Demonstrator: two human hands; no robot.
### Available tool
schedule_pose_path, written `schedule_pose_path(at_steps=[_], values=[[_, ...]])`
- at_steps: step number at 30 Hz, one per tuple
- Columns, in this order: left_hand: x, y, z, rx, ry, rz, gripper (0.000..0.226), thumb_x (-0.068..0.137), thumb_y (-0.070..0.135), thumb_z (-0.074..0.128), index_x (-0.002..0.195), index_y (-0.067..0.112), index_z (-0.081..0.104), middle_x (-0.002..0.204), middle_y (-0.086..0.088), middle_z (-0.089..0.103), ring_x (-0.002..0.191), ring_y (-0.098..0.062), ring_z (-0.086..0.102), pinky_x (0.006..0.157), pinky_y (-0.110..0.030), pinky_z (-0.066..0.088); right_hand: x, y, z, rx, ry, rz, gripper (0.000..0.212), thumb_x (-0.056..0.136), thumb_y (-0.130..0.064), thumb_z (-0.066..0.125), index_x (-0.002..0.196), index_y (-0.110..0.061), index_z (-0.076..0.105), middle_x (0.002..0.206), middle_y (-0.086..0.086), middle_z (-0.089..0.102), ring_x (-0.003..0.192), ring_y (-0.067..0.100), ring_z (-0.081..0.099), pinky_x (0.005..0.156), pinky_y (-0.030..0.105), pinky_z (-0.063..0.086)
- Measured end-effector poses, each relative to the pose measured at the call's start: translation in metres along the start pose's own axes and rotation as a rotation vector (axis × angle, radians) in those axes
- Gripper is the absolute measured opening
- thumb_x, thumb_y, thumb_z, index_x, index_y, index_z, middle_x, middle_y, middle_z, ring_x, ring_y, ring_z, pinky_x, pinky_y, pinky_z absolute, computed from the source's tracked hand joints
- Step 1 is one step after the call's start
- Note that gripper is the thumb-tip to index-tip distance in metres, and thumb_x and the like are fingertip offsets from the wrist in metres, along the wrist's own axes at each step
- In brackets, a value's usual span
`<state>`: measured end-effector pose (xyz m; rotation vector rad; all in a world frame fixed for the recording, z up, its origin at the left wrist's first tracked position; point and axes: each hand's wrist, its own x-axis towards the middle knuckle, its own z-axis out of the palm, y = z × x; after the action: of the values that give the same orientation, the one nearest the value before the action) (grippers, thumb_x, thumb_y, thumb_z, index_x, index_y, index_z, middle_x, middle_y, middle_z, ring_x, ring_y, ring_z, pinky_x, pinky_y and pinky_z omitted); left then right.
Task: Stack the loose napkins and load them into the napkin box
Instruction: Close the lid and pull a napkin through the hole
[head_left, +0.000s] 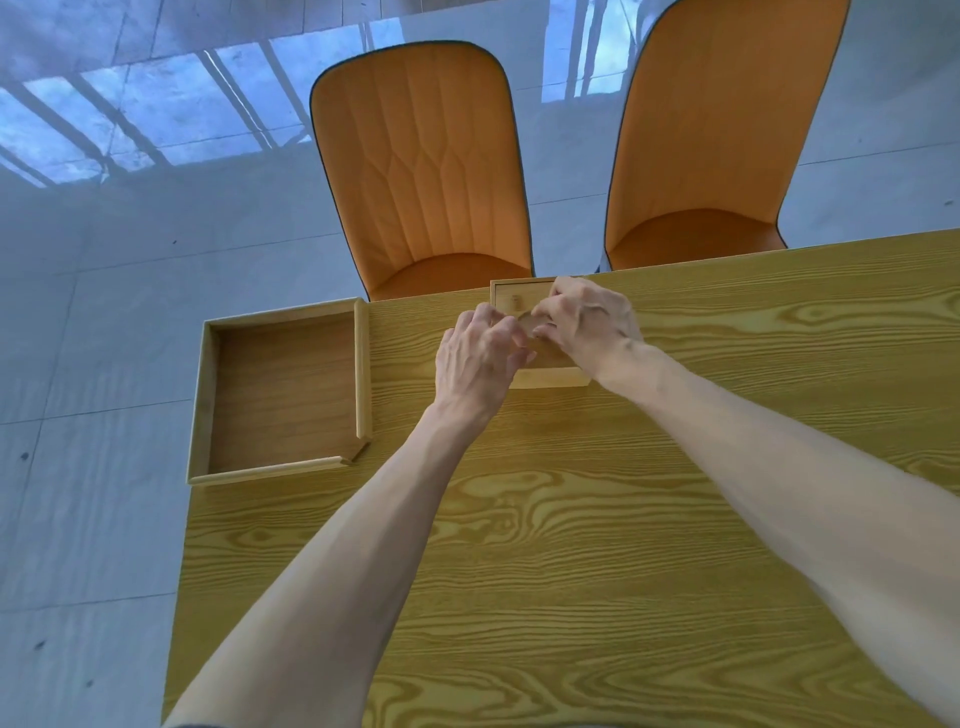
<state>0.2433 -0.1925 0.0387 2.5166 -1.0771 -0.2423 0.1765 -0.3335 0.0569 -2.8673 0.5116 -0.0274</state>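
Note:
A shallow, open wooden napkin box (362, 364) lies on the table's far left corner with nothing inside it. A second flat wooden piece, which looks like the box lid (545, 378), lies at the table's far edge. My left hand (475, 358) and my right hand (589, 322) are both on top of it. Their fingers curl together at its middle, around what looks like a rounded opening. The hands hide most of that piece. No loose napkins are visible.
The yellow wood-grain table (571, 519) fills the lower view; its left edge runs just beside the open box. Two orange chairs (426, 171) (717, 130) stand behind the far edge. A pale tiled floor lies to the left.

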Motion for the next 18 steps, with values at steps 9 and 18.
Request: schedule_pose_path(at_steps=[9, 18], values=[[0.005, 0.001, 0.0, -0.007, -0.006, -0.023, 0.019, 0.085, 0.038, 0.071, 0.094, 0.021, 0.072, 0.112, -0.003, 0.059, 0.104, -0.024, 0.055, 0.078, -0.033, 0.041, 0.016, -0.001, -0.001, -0.126, -0.087, -0.056, 0.019, 0.097, -0.023, 0.06, 0.1, -0.012, 0.074, 0.101, 0.007, 0.066, 0.091, 0.025, 0.065, 0.071, 0.031, 0.053], [0.003, 0.002, 0.002, 0.0, 0.012, -0.025, 0.02, 0.084, 0.038, 0.072, 0.093, 0.02, 0.071, 0.111, -0.004, 0.059, 0.103, -0.025, 0.056, 0.076, -0.035, 0.041, 0.01, 0.003, 0.002, -0.222, -0.008, -0.212, 0.017, 0.09, -0.016, 0.068, 0.079, -0.004, 0.073, 0.081, 0.012, 0.066, 0.072, 0.028, 0.065, 0.06, 0.031, 0.043]])
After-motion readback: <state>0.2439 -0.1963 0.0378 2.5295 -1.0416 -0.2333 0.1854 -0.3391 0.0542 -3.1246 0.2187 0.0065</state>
